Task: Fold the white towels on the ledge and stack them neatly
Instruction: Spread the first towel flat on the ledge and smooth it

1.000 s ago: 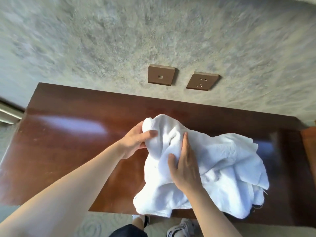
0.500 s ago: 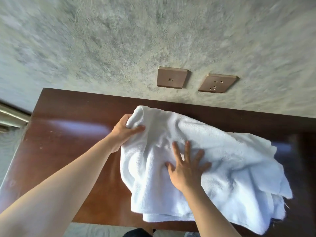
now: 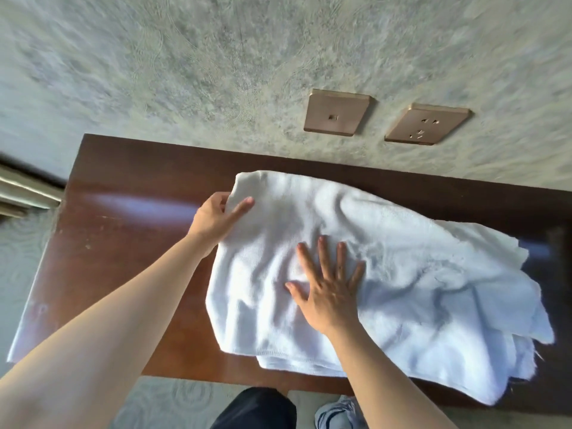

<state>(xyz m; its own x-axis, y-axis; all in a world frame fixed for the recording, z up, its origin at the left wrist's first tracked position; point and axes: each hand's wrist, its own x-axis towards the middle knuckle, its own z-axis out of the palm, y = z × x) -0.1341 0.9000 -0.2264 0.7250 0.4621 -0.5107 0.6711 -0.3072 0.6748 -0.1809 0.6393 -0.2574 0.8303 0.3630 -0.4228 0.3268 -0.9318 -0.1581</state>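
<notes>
A white towel (image 3: pixel 387 274) is spread, rumpled, across the right half of the dark wooden ledge (image 3: pixel 130 230), its near edge overhanging the front at the lower centre of the frame. The far left corner is pinched by the left hand (image 3: pixel 218 216) — thumb laid on top of the cloth, fingers tucked behind or beneath it. The right hand (image 3: pixel 329 287) is laid flat on the middle of the towel, fingers straight and splayed, nothing gripped.

The step in hand is judged to be the spreading and smoothing that comes ahead of the first fold; no crisp fold line can be seen, and the task seems barely begun. For the next move the creases under the palm would need to be pressed out toward the right, and a second corner would have to be found and taken up so that one edge can be carried over to meet the other.

More cloth is seen under the near and right edges — whether that is the same towel doubled or further towels cannot be told. No finished stack is in view. The right end of the ledge is cut off by the frame. Two bronze wall plates (image 3: pixel 337 113) are set in the textured wall above, at upper right.
</notes>
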